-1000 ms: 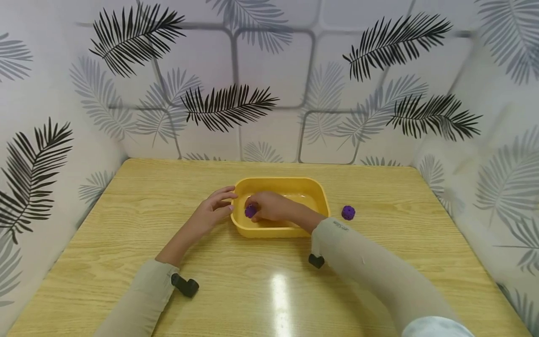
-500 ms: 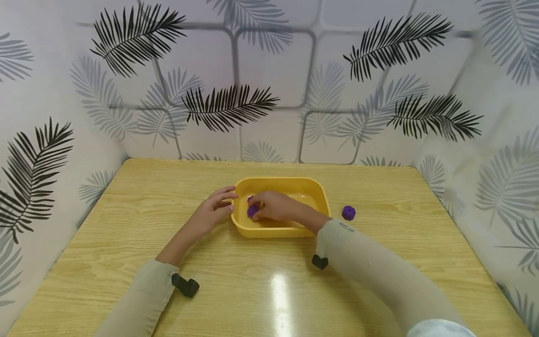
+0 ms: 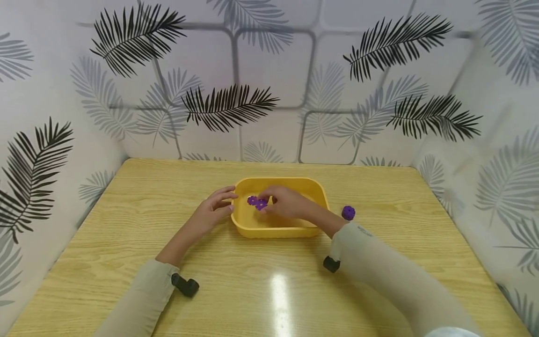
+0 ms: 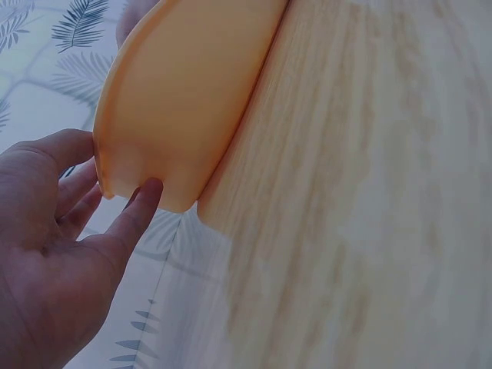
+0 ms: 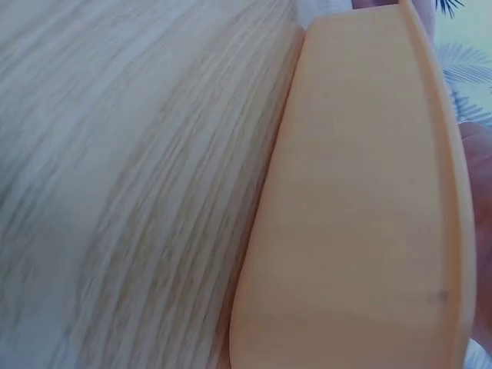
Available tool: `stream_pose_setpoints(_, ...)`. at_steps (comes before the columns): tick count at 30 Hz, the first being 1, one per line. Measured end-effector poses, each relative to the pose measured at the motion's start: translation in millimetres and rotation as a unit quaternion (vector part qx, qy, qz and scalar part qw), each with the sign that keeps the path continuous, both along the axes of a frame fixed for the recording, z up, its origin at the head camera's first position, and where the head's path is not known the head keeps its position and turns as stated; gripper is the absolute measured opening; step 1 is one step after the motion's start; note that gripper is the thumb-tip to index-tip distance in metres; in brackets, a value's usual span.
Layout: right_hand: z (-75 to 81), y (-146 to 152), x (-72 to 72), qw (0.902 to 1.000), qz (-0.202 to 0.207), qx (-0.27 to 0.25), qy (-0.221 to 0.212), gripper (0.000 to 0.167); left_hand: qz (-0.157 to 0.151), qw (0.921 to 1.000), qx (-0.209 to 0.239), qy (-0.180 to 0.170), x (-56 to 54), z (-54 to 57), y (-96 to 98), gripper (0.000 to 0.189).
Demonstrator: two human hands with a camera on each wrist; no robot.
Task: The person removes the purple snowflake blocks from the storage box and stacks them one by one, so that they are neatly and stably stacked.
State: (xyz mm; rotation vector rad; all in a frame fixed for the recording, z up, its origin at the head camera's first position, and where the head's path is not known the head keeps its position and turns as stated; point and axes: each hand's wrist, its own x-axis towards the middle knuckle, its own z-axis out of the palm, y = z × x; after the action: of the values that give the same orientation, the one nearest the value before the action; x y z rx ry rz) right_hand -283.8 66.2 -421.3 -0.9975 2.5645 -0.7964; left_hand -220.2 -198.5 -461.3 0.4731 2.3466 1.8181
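In the head view, a yellow plastic basin [image 3: 269, 232] stands on the wooden table. My left hand [image 3: 212, 209] holds its left end. The left wrist view shows my left thumb [image 4: 146, 201] against the outer wall and the other fingers at the rim. My right hand [image 3: 288, 202] reaches into the basin, thumb and forefinger around a purple flower-shaped piece [image 3: 261, 205]. Close beside that lies another purple flower-shaped piece [image 3: 252, 200]. The right wrist view shows mainly the basin's outer wall [image 5: 346, 192]; the fingers of my right hand are hidden there behind the rim.
A purple knobbly block [image 3: 348, 213] sits on the table [image 3: 400, 224] to the right of the basin, close to my right forearm. Behind the table rises a wall [image 3: 273, 131] with a leaf pattern, and similar walls flank both sides.
My right hand has shifted right and slightly away inside the basin, and the purple piece at its fingertips has moved with it. A second purple piece has come into view. My left hand keeps its place.
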Motion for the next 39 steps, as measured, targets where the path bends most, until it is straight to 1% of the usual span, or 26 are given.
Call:
stream_pose_setpoints(4, 2.6, 11, 1.1, 0.9999, -0.011, -0.007, 0.005, 0.039, 0.002, 1.0000, -0.007, 0.002, 0.8, 0.8, 0.2, 0.041)
stream_pose_setpoints(11, 8.7, 34, 5.1, 0.9987, -0.011, -0.045, 0.021, 0.039, 0.006, 0.9999, -0.011, 0.006, 0.6, -0.8, 0.5, 0.040)
stream_pose_setpoints(15, 12.7, 47, 8.5, 0.9980, -0.022, -0.055, 0.023, 0.038, 0.009, 0.9999, -0.012, 0.005, 1.7, 1.2, 0.9, 0.040)
stream_pose_setpoints(21, 16.3, 67, 10.3, 0.9968, -0.050, -0.056, 0.030, 0.034, 0.006, 0.9999, -0.013, 0.006, 2.4, 1.5, -0.1, 0.041)
stream_pose_setpoints(26, 19.4, 88, 12.0, 0.9944, -0.076, -0.062, 0.039, 0.036, 0.003, 0.9999, -0.009, 0.006, 2.2, 1.5, 0.2, 0.041)
stream_pose_setpoints(31, 21.0, 110, 14.1, 0.9900, -0.114, -0.072, 0.041, 0.039, 0.004, 1.0000, -0.006, 0.003, 1.7, 2.4, 1.1, 0.041)
stream_pose_setpoints(36, 19.5, 131, 15.3, 0.9860, -0.138, -0.071, 0.061, 0.038, 0.001, 1.0000, -0.005, 0.007, 1.0, 0.3, 0.7, 0.040)
stream_pose_setpoints(39, 18.3, 142, 16.4, 0.9836, -0.155, -0.071, 0.061, 0.040, 0.001, 1.0000, -0.004, 0.007, 0.9, -0.7, 0.8, 0.040)
